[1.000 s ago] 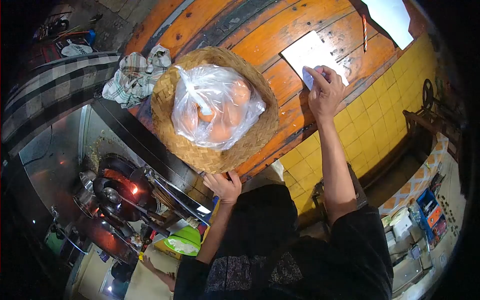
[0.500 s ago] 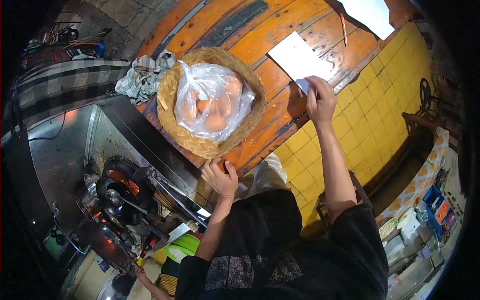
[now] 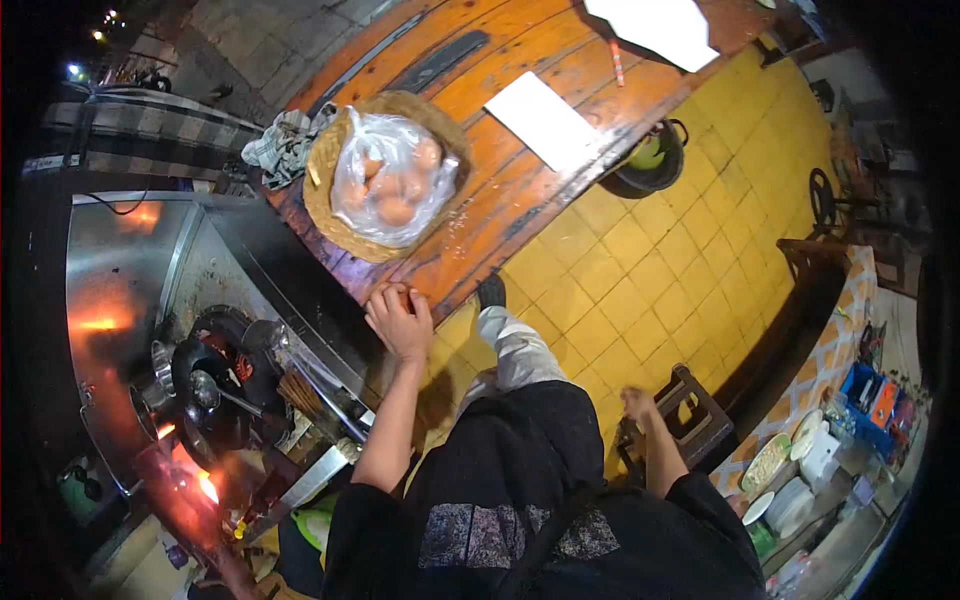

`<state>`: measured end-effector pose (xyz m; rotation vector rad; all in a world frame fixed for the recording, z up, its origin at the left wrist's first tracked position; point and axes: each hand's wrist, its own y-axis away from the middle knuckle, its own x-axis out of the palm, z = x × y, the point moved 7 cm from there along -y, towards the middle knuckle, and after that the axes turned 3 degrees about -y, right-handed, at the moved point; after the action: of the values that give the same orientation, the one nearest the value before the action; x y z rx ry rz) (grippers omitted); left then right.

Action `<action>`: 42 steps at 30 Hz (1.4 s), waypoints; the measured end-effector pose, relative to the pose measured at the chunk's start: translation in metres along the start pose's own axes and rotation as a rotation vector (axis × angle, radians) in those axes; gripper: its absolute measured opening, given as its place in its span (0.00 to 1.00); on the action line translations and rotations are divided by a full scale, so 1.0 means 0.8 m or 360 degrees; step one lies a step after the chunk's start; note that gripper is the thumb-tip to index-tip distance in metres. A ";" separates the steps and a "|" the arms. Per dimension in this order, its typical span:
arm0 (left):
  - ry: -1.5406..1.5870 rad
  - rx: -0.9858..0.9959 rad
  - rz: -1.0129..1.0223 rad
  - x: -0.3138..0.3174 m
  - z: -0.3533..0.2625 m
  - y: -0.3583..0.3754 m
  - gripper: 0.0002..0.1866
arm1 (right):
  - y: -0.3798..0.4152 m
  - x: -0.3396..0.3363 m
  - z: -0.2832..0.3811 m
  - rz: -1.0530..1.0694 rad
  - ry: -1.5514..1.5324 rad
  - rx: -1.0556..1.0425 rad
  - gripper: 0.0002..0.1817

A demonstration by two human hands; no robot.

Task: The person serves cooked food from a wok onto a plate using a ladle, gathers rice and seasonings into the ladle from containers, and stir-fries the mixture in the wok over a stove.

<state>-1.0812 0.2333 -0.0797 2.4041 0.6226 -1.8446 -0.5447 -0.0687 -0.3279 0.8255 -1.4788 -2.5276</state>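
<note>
The left hand [image 3: 402,325] rests, fingers curled, on the corner of a glossy plank table [image 3: 515,190], near a coarse, round woven basket [image 3: 322,205] holding a crinkled, translucent plastic bag [image 3: 385,150] of smooth, rounded orange-brown objects [image 3: 397,210]. The right hand [image 3: 640,406], blurred, hangs beside a dark, blocky stool [image 3: 716,425]; whether its fingers pinch anything cannot be told. A flat, white rectangular sheet [image 3: 541,120] lies on the planks.
</note>
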 end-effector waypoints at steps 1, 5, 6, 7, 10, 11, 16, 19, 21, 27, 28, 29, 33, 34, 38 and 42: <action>-0.0008 0.0025 -0.0045 0.002 0.002 0.003 0.10 | 0.032 0.004 -0.057 0.0039 -0.0185 0.0285 0.12; 0.0088 0.0037 -0.0075 -0.011 -0.007 0.010 0.09 | 0.149 -0.013 -0.170 -0.0028 -0.0645 0.0840 0.15; 0.0116 0.0032 -0.0062 -0.010 -0.006 0.012 0.09 | 0.185 -0.032 -0.156 -0.0224 -0.0723 0.0890 0.16; 0.0050 0.0079 -0.0148 -0.014 -0.009 0.015 0.09 | 0.213 -0.047 -0.141 -0.0300 -0.0819 0.0814 0.16; -0.0077 0.0092 -0.0322 -0.015 -0.015 0.031 0.10 | 0.245 -0.082 -0.168 -0.0640 -0.1063 0.0634 0.11; -0.0100 0.0064 -0.0339 -0.017 -0.014 0.033 0.10 | 0.247 -0.086 -0.178 -0.0750 -0.1137 0.0573 0.09; -0.0061 -0.0189 -0.0439 -0.017 -0.011 0.036 0.11 | 0.247 -0.070 -0.200 -0.0341 -0.1185 0.0637 0.08; 0.0046 -0.0553 -0.0423 -0.006 -0.002 0.033 0.11 | 0.218 -0.078 -0.203 -0.0216 -0.0659 0.0511 0.06; 0.0072 -0.0798 -0.0480 0.001 -0.003 0.028 0.12 | 0.186 -0.095 -0.211 -0.0052 -0.0806 0.0313 0.11; -0.0302 -0.1192 -0.0553 0.008 -0.034 0.015 0.14 | 0.107 -0.186 -0.105 -0.0021 -0.0551 0.0498 0.11; -0.0368 -0.1183 -0.0550 0.010 -0.038 0.009 0.13 | 0.085 -0.203 -0.086 0.0047 -0.0551 0.0380 0.11; -0.0474 -0.1069 -0.0613 0.012 -0.039 0.005 0.13 | 0.064 -0.214 -0.068 0.0113 -0.0568 0.0258 0.11; -0.0587 -0.1025 -0.0560 0.014 -0.039 -0.006 0.10 | -0.002 -0.230 -0.002 0.0174 -0.0882 0.0145 0.12; -0.0562 -0.1022 -0.0549 0.016 -0.039 -0.007 0.11 | -0.021 -0.232 -0.001 0.0301 -0.0913 0.0002 0.12; -0.0518 -0.1057 -0.0489 0.009 -0.047 -0.013 0.11 | -0.040 -0.230 0.095 0.0190 -0.0915 0.0307 0.11; -0.0537 -0.1058 -0.0510 0.013 -0.043 -0.011 0.13 | -0.069 -0.225 0.119 0.0162 -0.0908 0.0191 0.09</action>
<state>-1.0507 0.2535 -0.0778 1.6010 1.3734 -1.7039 -0.4297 0.0965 -0.2654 0.0147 -1.7718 -2.7472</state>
